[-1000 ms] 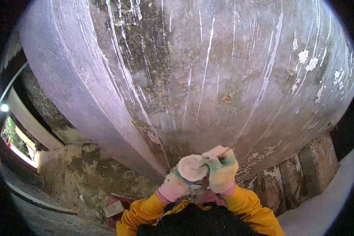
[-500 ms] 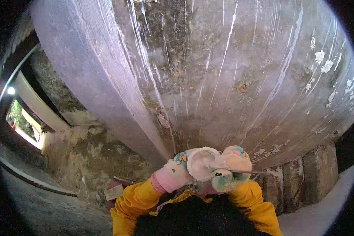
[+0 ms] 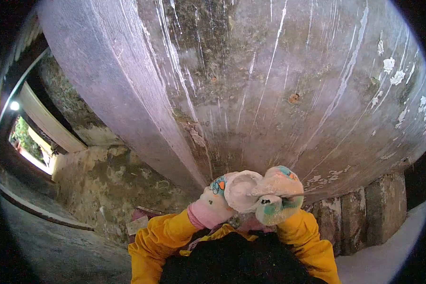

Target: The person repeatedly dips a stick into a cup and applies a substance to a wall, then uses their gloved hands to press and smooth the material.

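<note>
Both hands wear light knit gloves with coloured prints. My left hand (image 3: 214,204), pink at the cuff, is closed around the side of a small white round bowl (image 3: 239,193) in front of my chest. Whitish material coats the inside of the bowl. My right hand (image 3: 281,196), with a green patch on the glove, is closed at the bowl's right rim. From its right side sticks out a thin, dark, flat-edged tool (image 3: 299,194); its kind does not show, and its other end is hidden by the glove and bowl.
A stained concrete wall (image 3: 251,104) with white drips and peeling patches rises close ahead. A lighter pillar (image 3: 123,80) juts out at left. Ribbed masonry (image 3: 355,220) stands low on the right. A bright opening (image 3: 33,144) is at far left.
Both hands and the bowl have risen slightly toward the wall. My right hand has turned a little at the rim, and the thin tool shows less of its length.
</note>
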Motion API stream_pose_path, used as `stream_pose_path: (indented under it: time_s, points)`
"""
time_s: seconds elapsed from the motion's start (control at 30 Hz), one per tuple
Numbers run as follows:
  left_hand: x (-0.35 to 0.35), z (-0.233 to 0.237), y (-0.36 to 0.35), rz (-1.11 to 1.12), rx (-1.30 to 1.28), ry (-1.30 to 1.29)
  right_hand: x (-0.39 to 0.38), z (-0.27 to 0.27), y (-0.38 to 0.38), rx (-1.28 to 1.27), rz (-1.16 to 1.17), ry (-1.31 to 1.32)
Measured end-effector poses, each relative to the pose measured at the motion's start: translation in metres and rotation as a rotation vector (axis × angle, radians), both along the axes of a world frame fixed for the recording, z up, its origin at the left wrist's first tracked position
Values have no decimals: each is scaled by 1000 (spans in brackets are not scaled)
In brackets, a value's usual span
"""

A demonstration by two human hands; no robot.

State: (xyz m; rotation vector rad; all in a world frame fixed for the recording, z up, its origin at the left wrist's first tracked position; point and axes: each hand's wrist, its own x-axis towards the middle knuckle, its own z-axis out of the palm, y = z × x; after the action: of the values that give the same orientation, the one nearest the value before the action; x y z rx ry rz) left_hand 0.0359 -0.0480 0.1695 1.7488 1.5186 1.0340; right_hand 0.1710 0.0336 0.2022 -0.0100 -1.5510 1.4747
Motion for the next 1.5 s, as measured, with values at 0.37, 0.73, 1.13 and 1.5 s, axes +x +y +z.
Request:
stream_pose_path:
  time_s: [0.37, 0.73, 1.13, 1.5]
  points:
    - [-3, 4, 3, -57, 143, 177, -6, 8, 6, 182, -86, 7]
    - [-5, -38, 10, -107, 63, -280, 7, 41, -3, 522, -325, -57]
    - [2, -11, -3, -94, 65, -403, -17, 22, -2, 344, -748, 86]
    - [-6, -30, -6, -247, -199, -1811, -38, 14, 3, 127, -846, 116]
